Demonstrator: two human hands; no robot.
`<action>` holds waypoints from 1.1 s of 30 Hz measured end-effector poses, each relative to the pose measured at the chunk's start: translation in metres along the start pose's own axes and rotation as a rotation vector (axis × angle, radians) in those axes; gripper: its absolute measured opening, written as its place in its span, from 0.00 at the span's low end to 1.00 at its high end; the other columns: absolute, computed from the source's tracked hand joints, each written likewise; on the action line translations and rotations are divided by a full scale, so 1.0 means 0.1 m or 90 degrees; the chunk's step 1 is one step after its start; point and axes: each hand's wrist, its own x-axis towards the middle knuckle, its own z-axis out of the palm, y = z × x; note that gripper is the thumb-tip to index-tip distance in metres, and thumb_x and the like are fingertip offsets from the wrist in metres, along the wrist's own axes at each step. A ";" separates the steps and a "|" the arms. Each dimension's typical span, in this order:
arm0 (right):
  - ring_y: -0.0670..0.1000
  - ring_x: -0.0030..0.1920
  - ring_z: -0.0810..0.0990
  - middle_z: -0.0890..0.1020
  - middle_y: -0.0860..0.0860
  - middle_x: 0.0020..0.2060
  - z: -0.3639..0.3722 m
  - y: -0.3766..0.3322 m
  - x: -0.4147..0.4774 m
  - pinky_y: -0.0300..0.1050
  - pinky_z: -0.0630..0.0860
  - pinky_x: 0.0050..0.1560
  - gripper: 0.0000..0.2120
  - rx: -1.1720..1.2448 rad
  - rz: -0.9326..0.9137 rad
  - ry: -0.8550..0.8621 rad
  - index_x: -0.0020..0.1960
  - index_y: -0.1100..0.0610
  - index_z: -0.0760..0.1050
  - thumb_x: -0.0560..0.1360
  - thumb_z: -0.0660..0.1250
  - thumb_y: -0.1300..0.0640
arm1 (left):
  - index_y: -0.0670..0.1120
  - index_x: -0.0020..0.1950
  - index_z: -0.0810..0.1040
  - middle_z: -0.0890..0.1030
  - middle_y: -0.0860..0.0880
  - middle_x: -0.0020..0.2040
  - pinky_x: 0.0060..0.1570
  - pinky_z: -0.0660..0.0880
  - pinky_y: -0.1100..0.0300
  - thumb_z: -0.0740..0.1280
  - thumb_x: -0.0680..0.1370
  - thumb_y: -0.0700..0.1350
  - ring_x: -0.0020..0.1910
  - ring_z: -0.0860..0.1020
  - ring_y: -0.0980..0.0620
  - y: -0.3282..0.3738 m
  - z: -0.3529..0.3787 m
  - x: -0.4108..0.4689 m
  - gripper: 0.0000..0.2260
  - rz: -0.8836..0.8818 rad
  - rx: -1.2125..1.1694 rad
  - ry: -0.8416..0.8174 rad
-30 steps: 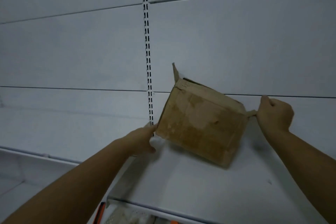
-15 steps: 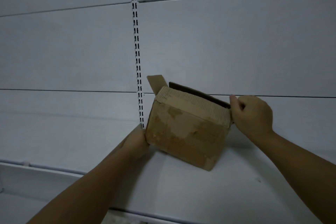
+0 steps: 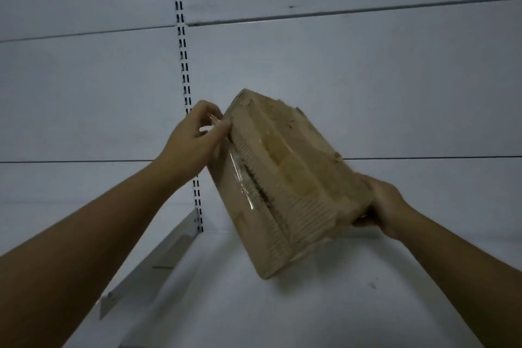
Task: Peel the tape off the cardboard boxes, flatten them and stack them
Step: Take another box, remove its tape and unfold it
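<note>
Now the peeling is on: the left hand (image 3: 195, 135) has its grip pinched on the loose end of the clear tape (image 3: 240, 175) at the top of the box (image 3: 291, 186), thumb and fingers closed on the film. The right hand (image 3: 387, 206) clenches round the box's lower right end, holding it tilted, seam side up, over the white shelf (image 3: 310, 305) (whether the bottom corner touches the shelf, I cannot tell). The tape runs down the middle seam, lifted near the top and, by the look of it, stuck lower down. So step 1 is in hand; flattening and stacking are not yet begun. The next move, I'd judge, calls for a steady pull along the seam while the right hand braces, because this worn cardboard may tear.
</note>
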 end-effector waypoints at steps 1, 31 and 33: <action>0.58 0.37 0.79 0.80 0.57 0.37 0.01 0.02 -0.04 0.49 0.77 0.34 0.13 0.026 0.050 -0.055 0.45 0.59 0.76 0.78 0.58 0.52 | 0.49 0.49 0.71 0.76 0.52 0.43 0.41 0.72 0.59 0.61 0.79 0.51 0.42 0.75 0.55 0.08 0.00 0.05 0.07 -0.029 -0.029 -0.007; 0.42 0.64 0.71 0.73 0.42 0.66 0.05 -0.32 -0.13 0.39 0.64 0.65 0.10 -0.653 -0.321 -0.402 0.58 0.40 0.73 0.79 0.60 0.49 | 0.45 0.46 0.75 0.76 0.49 0.50 0.53 0.71 0.55 0.61 0.79 0.50 0.50 0.75 0.51 -0.52 1.04 -0.78 0.09 -0.199 -0.002 -0.213; 0.39 0.57 0.75 0.78 0.40 0.57 0.09 -0.28 -0.14 0.41 0.70 0.63 0.06 -0.622 -0.376 -0.357 0.49 0.43 0.77 0.77 0.63 0.53 | 0.40 0.43 0.77 0.80 0.42 0.44 0.54 0.76 0.49 0.65 0.78 0.47 0.47 0.79 0.45 -0.66 1.05 -0.82 0.11 -0.253 -0.216 -0.119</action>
